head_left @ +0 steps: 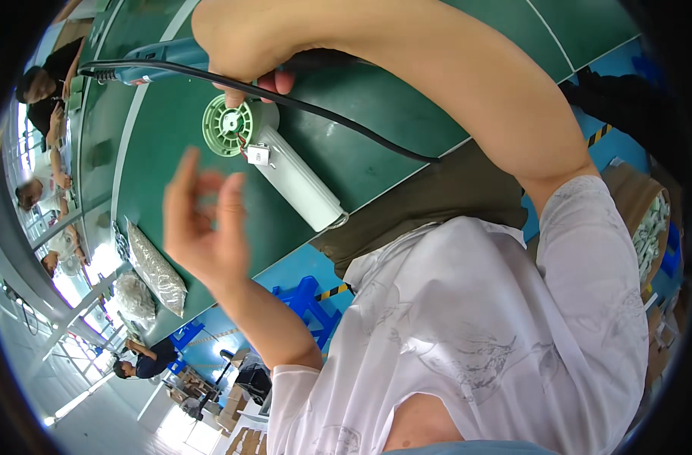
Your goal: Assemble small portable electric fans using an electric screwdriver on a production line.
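Observation:
On the green table [156, 182] lies a hair-dryer-like housing: a white tubular handle [300, 186] joined to a round, pale green spoked end [227, 125]. A small white block [258, 155] with red wires hangs out beside the join. My right hand [243, 57] is closed round a teal corded power tool [167, 59], its grip partly hidden by my wrist. One fingertip of that hand is at the rim of the green end. My left hand [207, 220] is raised just in front of the housing, slightly blurred, fingers apart and holding nothing.
The tool's black cord [346, 125] crosses above the housing. Clear bags of small parts [152, 265] lie at the table's left edge. A blue stool [308, 307] stands below the near edge. Other people [46, 91] are at the far left, and a box of pale parts [653, 227] is at right.

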Tool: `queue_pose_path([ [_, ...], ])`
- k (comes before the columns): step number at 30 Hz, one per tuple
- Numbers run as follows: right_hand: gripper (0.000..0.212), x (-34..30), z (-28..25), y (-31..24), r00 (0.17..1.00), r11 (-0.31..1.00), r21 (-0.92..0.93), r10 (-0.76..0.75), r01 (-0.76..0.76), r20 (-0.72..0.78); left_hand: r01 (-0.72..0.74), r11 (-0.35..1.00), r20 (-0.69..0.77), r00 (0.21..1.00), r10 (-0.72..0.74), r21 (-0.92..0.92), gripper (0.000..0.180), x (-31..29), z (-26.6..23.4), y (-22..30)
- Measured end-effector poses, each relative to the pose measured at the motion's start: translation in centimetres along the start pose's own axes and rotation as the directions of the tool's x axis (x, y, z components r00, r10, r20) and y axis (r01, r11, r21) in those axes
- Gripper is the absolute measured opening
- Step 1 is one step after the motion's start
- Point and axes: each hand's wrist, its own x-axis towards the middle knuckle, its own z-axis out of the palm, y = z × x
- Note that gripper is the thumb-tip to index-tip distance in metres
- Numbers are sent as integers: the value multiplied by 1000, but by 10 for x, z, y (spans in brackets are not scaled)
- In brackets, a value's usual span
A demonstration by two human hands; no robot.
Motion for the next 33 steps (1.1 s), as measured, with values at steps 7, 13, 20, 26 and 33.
queue_pose_path([
  [7,16,16,17,8,999,999,-11,-44,44,14,-133,903,442,837,324,-409,89,86,-15,-67],
  [13,15,18,17,9,998,992,-124,-25,33,62,-73,895,530,783,325,-441,87,96,-13,-69],
  [20,20,13,-5,9,966,992,-121,-6,39,259,-163,933,592,734,333,-322,85,109,-24,-59],
  [26,31,76,30,-55,423,331,-559,905,-760,-38,-299,888,582,673,456,-350,82,112,-22,-64],
  [33,24,31,4,17,973,955,-265,-76,133,216,-202,886,591,680,434,-418,79,108,-21,-78],
])
